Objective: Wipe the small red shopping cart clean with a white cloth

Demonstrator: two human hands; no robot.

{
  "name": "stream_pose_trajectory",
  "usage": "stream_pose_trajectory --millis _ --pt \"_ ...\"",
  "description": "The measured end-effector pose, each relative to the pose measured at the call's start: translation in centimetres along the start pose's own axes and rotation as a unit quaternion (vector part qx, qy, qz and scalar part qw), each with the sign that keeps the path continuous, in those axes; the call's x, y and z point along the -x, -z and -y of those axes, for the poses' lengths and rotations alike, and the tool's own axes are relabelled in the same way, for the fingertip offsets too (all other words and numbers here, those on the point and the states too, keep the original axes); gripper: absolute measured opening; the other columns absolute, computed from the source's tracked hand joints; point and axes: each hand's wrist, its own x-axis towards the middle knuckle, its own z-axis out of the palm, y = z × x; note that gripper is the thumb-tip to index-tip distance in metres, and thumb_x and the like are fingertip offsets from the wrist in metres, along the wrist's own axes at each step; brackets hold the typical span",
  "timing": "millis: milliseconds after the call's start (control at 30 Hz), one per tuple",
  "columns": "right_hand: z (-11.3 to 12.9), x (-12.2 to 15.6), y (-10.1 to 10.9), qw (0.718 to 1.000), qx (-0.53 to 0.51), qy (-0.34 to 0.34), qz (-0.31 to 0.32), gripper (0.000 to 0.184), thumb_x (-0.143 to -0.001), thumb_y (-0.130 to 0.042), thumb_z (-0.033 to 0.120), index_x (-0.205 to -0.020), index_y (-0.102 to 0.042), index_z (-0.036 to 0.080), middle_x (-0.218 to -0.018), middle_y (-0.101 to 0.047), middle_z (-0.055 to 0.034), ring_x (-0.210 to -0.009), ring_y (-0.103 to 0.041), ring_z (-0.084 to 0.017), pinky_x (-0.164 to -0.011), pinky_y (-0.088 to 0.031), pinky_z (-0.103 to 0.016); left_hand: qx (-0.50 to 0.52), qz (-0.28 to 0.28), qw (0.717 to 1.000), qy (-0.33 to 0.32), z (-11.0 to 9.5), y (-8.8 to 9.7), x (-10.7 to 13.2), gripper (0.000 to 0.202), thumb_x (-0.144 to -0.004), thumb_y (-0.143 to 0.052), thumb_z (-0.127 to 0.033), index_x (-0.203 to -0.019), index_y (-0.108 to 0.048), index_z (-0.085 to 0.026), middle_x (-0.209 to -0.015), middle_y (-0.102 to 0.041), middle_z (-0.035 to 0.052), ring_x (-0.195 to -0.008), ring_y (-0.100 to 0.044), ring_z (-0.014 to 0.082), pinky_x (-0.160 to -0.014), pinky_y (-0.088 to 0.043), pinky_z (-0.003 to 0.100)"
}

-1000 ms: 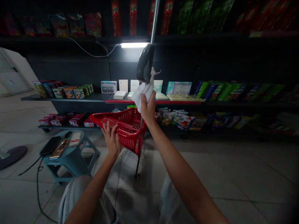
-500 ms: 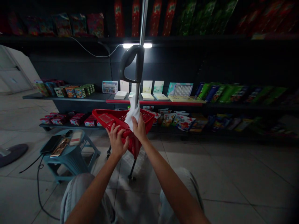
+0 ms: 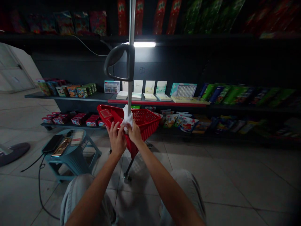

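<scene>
A red plastic shopping basket on a wheeled stand is tilted toward me on the tiled floor. Its metal pole rises through the middle of the view and carries a black loop handle. My right hand is closed on a white cloth wrapped round the pole's lower end, just above the basket rim. Beside it, my left hand rests on the basket's near rim with its fingers curled over the edge. My knees in grey trousers show at the bottom.
A teal plastic stool at the left holds a phone and small items, with a cable trailing on the floor. Dark shelves of boxes and packets run across the back under a strip light. A fan base lies at far left.
My right hand slid the white cloth down the pole from the black handle to the basket rim. The basket and pole swung left, and my left hand stayed on the rim.
</scene>
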Motion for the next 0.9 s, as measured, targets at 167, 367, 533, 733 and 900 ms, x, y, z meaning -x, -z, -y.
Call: stream_pose_trajectory --millis 167,367,533,733,900 --pt "1.0 0.3 -0.1 0.999 0.026 0.028 0.031 0.049 -0.109 -0.032 0.049 -0.136 -0.057 0.015 -0.122 -0.072 -0.0155 -0.116 -0.069 -0.026 -0.098 -0.049 -0.032 -0.027 0.022 0.998 0.045 0.5 0.0 -0.5 0.046 -0.089 -0.053 -0.013 -0.133 -0.063 -0.021 -0.147 -0.056 0.0143 -0.157 -0.025 0.032 -0.127 0.004 0.066" --pt "1.7 -0.2 -0.2 0.994 0.062 0.066 0.057 0.045 -0.11 -0.032 0.046 -0.13 -0.061 0.017 -0.118 -0.074 -0.0125 -0.11 -0.07 -0.023 -0.096 -0.047 -0.029 -0.074 0.024 0.996 0.05 1.8 0.7 -0.7 0.043 -0.089 -0.052 -0.014 -0.129 -0.065 -0.023 -0.146 -0.056 0.0143 -0.157 -0.026 0.0324 -0.128 0.001 0.066" --pt "0.5 -0.7 -0.5 0.99 0.098 0.078 0.064 0.042 -0.109 -0.036 0.042 -0.131 -0.062 0.017 -0.118 -0.075 -0.012 -0.109 -0.07 -0.023 -0.097 -0.046 -0.03 -0.095 0.017 0.993 0.068 3.0 1.0 -1.0 0.035 -0.095 -0.05 -0.019 -0.126 -0.066 -0.023 -0.145 -0.057 0.0139 -0.155 -0.03 0.0326 -0.127 0.002 0.067" --pt "-4.5 -1.3 1.6 0.976 0.194 0.026 0.096 0.037 -0.108 -0.04 0.035 -0.132 -0.061 0.016 -0.118 -0.073 -0.0116 -0.108 -0.068 -0.021 -0.096 -0.046 -0.03 -0.107 0.014 0.989 0.103 3.9 1.6 -2.0 0.032 -0.096 -0.048 -0.02 -0.123 -0.065 -0.022 -0.143 -0.058 0.0136 -0.154 -0.032 0.033 -0.126 0.007 0.068" --pt "-9.6 -1.5 4.2 0.957 0.261 0.016 0.127 0.035 -0.107 -0.043 0.034 -0.13 -0.061 0.014 -0.122 -0.072 -0.0135 -0.112 -0.065 -0.021 -0.105 -0.041 -0.033 -0.14 0.023 0.982 0.126 5.1 2.6 -2.8 0.036 -0.095 -0.045 -0.017 -0.124 -0.065 -0.024 -0.149 -0.056 0.0119 -0.155 -0.029 0.0341 -0.125 0.006 0.071"
